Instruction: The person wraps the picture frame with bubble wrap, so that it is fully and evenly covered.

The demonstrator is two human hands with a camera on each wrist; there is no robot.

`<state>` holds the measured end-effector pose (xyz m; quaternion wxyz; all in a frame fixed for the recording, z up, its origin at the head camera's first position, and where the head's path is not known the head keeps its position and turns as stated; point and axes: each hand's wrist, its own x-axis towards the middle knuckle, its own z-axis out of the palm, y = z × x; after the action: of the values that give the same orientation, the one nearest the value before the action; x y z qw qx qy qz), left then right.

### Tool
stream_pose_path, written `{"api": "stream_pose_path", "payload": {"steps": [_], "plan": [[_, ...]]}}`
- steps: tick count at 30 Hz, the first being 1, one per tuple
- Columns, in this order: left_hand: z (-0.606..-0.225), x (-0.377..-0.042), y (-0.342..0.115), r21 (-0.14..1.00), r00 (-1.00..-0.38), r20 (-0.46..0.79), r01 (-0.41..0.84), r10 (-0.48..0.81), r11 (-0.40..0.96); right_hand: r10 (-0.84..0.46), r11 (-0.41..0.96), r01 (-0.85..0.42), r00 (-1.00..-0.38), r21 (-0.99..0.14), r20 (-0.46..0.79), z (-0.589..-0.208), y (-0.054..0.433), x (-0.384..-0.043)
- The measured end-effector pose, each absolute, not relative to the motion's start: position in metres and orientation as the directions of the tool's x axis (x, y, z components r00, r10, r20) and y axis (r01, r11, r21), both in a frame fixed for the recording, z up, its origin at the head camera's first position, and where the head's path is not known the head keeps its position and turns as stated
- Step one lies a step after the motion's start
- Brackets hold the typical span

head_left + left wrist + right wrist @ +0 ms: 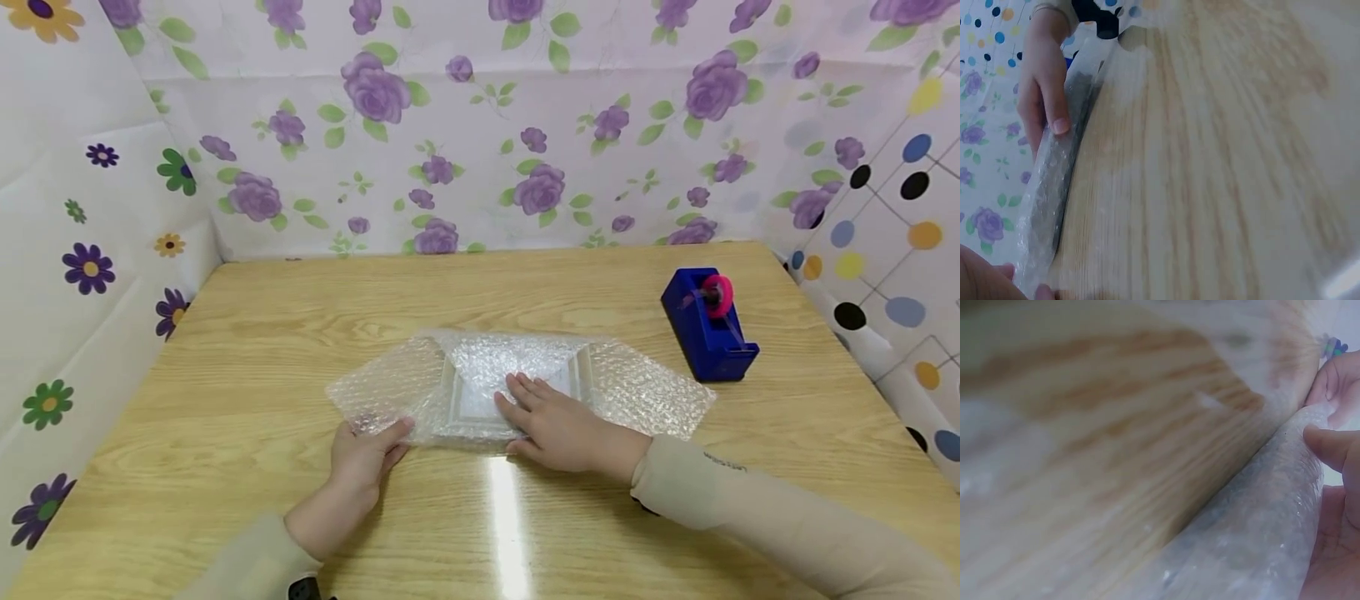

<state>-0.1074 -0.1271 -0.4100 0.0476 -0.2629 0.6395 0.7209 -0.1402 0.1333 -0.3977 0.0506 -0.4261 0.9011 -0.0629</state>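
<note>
A sheet of clear bubble wrap lies on the table around a pale rectangular frame, likely a picture frame, with a white panel. One flap is folded over the frame's middle; pointed flaps spread out to the left and right. My left hand pinches the near edge of the left flap, thumb on top. My right hand rests on the wrapped frame with its fingers extended, hiding part of it. In the left wrist view, the right hand lies over the wrap, thumb at the near edge.
A blue tape dispenser with a pink-cored roll stands at the right, beyond the right flap. The wood-grain table is bordered by a purple-flowered backdrop, with patterned sheets at both sides.
</note>
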Motion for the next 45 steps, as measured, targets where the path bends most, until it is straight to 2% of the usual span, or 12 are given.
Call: {"api": "stream_pose_path", "payload": {"steps": [5,14,20,23,29,35,45], "plan": [[-0.409,-0.107,-0.12,0.926,-0.865,-0.355,-0.379,-0.355,-0.004,-0.769,0.636,-0.756,-0.638,-0.151,-0.047,-0.398,0.132,-0.139],[-0.415,-0.107,-0.118,0.939,-0.867,-0.343,-0.331,-0.361,-0.098,-0.766,0.641,-0.755,-0.641,-0.137,-0.053,-0.398,0.129,-0.137],[-0.416,-0.109,-0.12,0.916,-0.901,-0.377,-0.328,-0.216,-0.232,-0.767,0.641,-0.759,-0.64,-0.111,-0.045,-0.397,0.128,-0.137],[-0.415,-0.111,-0.121,0.909,-0.921,-0.368,-0.328,-0.126,-0.256,-0.766,0.642,-0.76,-0.641,-0.104,-0.042,-0.396,0.129,-0.137],[-0.413,-0.114,-0.127,0.92,-0.936,-0.353,-0.345,-0.01,-0.186,-0.768,0.64,-0.761,-0.639,-0.101,-0.051,-0.396,0.129,-0.138],[-0.414,-0.116,-0.13,0.948,-0.951,-0.278,-0.294,0.134,-0.122,-0.768,0.64,-0.762,-0.637,-0.101,-0.061,-0.397,0.129,-0.138],[-0.413,-0.12,-0.129,0.958,-0.939,-0.285,-0.287,0.19,0.021,-0.766,0.642,-0.757,-0.639,-0.123,-0.065,-0.398,0.131,-0.139]]}}
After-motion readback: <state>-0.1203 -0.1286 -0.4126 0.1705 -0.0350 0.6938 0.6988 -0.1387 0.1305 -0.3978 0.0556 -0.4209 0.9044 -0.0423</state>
